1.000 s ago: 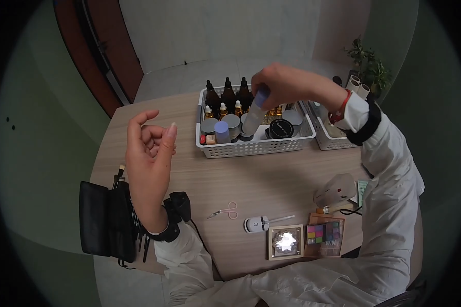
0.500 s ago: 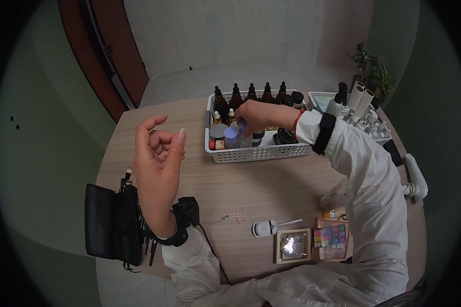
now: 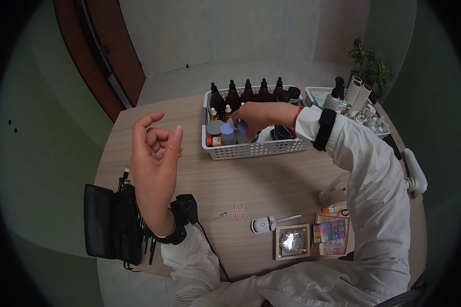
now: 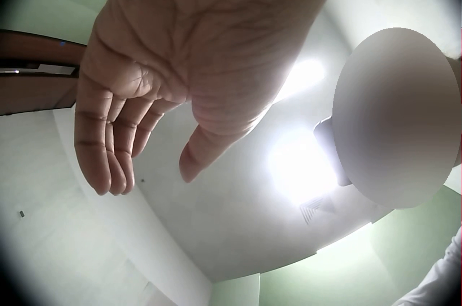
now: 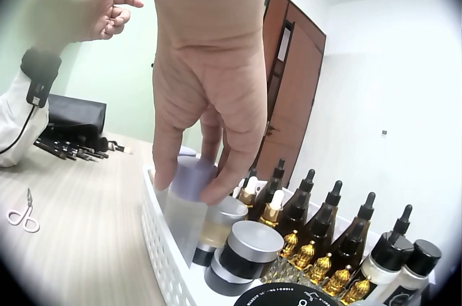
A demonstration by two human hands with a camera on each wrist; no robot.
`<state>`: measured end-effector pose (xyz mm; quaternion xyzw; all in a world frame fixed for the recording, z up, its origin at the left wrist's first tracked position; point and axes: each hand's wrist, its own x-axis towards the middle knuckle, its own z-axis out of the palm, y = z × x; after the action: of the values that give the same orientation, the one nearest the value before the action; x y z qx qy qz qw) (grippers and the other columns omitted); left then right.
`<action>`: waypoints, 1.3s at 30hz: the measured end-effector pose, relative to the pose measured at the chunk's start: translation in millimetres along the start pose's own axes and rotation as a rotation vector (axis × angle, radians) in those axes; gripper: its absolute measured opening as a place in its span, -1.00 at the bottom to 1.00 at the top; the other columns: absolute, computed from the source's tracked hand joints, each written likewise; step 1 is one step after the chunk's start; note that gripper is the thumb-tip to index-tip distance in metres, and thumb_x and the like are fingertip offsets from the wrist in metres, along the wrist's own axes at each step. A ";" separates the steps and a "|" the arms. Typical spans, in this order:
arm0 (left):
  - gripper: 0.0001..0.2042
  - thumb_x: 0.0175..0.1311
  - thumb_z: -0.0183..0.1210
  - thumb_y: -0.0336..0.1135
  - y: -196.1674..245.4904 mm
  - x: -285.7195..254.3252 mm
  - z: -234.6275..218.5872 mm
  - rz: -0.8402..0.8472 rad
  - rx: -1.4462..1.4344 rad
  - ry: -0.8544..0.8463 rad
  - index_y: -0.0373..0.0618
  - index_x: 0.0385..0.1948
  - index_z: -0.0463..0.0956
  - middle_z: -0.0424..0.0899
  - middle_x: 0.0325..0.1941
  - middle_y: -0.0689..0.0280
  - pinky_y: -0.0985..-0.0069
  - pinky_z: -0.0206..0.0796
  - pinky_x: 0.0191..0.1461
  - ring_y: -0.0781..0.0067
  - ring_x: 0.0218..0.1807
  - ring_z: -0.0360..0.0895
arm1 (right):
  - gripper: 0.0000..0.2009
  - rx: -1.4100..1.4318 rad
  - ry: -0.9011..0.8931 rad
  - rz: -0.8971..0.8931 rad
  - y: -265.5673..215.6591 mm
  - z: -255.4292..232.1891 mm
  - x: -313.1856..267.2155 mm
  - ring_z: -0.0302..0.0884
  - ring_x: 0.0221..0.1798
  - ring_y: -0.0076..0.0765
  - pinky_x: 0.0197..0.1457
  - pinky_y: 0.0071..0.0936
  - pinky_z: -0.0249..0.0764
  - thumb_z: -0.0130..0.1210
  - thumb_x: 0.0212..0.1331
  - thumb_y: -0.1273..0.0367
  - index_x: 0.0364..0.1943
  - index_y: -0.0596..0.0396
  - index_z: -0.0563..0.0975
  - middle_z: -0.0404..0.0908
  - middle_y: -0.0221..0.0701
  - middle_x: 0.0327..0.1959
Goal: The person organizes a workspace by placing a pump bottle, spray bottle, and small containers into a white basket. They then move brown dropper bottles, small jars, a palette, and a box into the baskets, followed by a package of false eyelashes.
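Note:
My right hand (image 3: 258, 115) reaches down into the white basket (image 3: 264, 149). In the right wrist view, thumb and fingers of the right hand (image 5: 209, 89) pinch the purple cap (image 5: 193, 178) of a translucent bottle (image 5: 183, 221), upright at the basket's inner edge. Another purple-capped bottle (image 3: 228, 134) stands beside it at the left. Silver-lidded jars (image 5: 256, 242) are close by. My left hand (image 3: 156, 166) hangs in the air left of the basket, palm up and fingers loosely curled, holding nothing; the left wrist view also shows this hand (image 4: 188, 53) with nothing in it.
Dark dropper bottles (image 3: 248, 91) line the basket's back. A second basket (image 3: 315, 93) stands at the right. Nearer me lie pink scissors (image 3: 236, 212), a white device (image 3: 263, 224), a framed compact (image 3: 292, 242) and a colour palette (image 3: 333, 233). A black brush case (image 3: 107, 222) is at the left.
The translucent bottle, tilted above the basket in my right hand, has moved left and down to stand upright beside the other purple-capped one. My left hand stays raised in a similar pose.

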<state>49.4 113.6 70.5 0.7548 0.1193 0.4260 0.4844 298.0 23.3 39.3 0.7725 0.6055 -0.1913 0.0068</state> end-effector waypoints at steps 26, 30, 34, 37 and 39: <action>-0.69 0.31 0.08 -0.37 -3.1 -2.4 0.8 0.010 0.037 -0.011 -0.26 0.04 0.31 0.51 -0.47 0.32 0.68 0.33 -0.35 0.66 -0.46 0.43 | -0.08 -0.158 -0.279 0.247 90.5 20.1 -49.3 0.34 0.23 -0.08 0.08 -0.13 0.43 0.41 -0.33 0.16 0.30 -0.19 0.24 0.37 -0.34 0.20; -0.68 0.31 0.08 -0.38 -3.2 -2.2 0.6 0.005 0.036 -0.027 -0.27 0.04 0.30 0.51 -0.47 0.33 0.67 0.33 -0.35 0.66 -0.46 0.43 | -0.08 -0.338 -0.279 0.175 84.2 25.8 -45.4 0.30 0.25 -0.09 0.15 -0.10 0.37 0.43 -0.34 0.24 0.30 -0.18 0.23 0.36 -0.33 0.20; -0.69 0.31 0.08 -0.39 -3.2 -0.9 1.2 -0.001 0.031 -0.028 -0.27 0.03 0.30 0.50 -0.47 0.33 0.69 0.32 -0.34 0.66 -0.46 0.42 | -0.10 -0.436 -0.194 -0.024 97.5 41.0 -39.0 0.20 0.31 -0.09 0.26 -0.04 0.23 0.40 -0.30 0.32 0.30 -0.10 0.20 0.35 -0.27 0.20; -0.67 0.27 0.15 -0.40 -1.3 -1.0 3.9 -0.034 -0.037 -0.012 -0.28 0.00 0.29 0.46 -0.48 0.39 0.75 0.23 -0.38 0.72 -0.46 0.36 | -0.17 -0.410 -0.108 -0.126 102.8 48.8 -40.0 0.21 0.29 -0.07 0.26 -0.05 0.23 0.33 -0.23 0.39 0.27 0.00 0.19 0.35 -0.22 0.18; -0.67 0.27 0.15 -0.41 0.4 -1.0 4.3 -0.038 -0.035 -0.006 -0.28 0.00 0.30 0.46 -0.48 0.39 0.75 0.22 -0.38 0.72 -0.46 0.36 | -0.21 -0.407 -0.063 -0.166 105.3 51.6 -40.2 0.25 0.26 -0.05 0.24 -0.08 0.28 0.28 -0.20 0.43 0.26 0.05 0.20 0.35 -0.19 0.16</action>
<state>52.0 110.1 69.6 0.7449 0.1246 0.4165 0.5060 374.2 -54.7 -19.6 0.6964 0.6926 -0.0893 0.1656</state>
